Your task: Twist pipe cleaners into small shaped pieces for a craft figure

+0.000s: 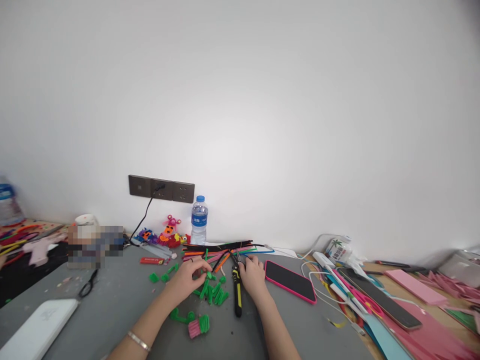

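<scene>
My left hand is curled, its thumb and fingertips closed on a green pipe cleaner. Just below lie several bent green pipe cleaner pieces. Fingers slightly apart, my right hand rests on the table beside a pair of pliers with black and yellow handles; I see nothing held in it. Behind both hands is a bundle of pipe cleaners in black, orange, pink and other colours. A pink and green pipe cleaner piece lies nearer me, with another curled green piece beside it.
A phone in a pink case lies right of my right hand. Against the wall stand a water bottle and small pipe cleaner figures. White cables, scissors and coloured sheets crowd the right. A white device lies front left.
</scene>
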A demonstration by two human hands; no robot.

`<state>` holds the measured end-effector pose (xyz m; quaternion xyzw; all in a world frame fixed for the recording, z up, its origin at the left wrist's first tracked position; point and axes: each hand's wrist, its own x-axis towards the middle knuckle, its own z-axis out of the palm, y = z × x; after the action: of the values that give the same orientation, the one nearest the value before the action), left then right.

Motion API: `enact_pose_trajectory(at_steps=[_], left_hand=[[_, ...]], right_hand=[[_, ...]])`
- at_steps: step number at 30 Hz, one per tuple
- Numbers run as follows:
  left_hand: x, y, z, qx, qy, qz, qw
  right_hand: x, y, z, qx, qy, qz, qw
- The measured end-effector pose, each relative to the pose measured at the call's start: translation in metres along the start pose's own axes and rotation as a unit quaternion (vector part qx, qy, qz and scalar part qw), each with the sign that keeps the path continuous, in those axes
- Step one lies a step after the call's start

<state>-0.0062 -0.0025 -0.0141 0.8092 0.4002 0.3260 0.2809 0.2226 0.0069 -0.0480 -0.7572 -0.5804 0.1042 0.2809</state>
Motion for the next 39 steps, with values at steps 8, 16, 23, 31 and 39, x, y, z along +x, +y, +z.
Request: enact_pose_trajectory(at_steps=[8,16,23,31,39], left_hand=[[0.000,-0.002,0.000,-0.001,-0.007,0.016,1.000],[0.000,-0.005,0.003,-0.011,-0.010,0.021,1.000],[0.000,-0.004,0.003,-0.016,-0.007,0.025,1.000],[0.001,-0.005,0.003,0.001,-0.002,0.021,1.000],[-0.001,-0.007,0.002,-0.001,-0.013,0.030,0.999]], right_hand=[[0.024,0.025,-0.009,0.223,0.063,0.021,0.973],[0.025,0.038,-0.030,0.413,0.064,0.037,0.908],[0.024,0.039,-0.033,0.495,0.043,0.047,0.866],[0.029,0.035,-0.043,0.534,0.082,0.017,0.841],[0.025,0.037,-0.030,0.460,0.029,0.005,0.888]])
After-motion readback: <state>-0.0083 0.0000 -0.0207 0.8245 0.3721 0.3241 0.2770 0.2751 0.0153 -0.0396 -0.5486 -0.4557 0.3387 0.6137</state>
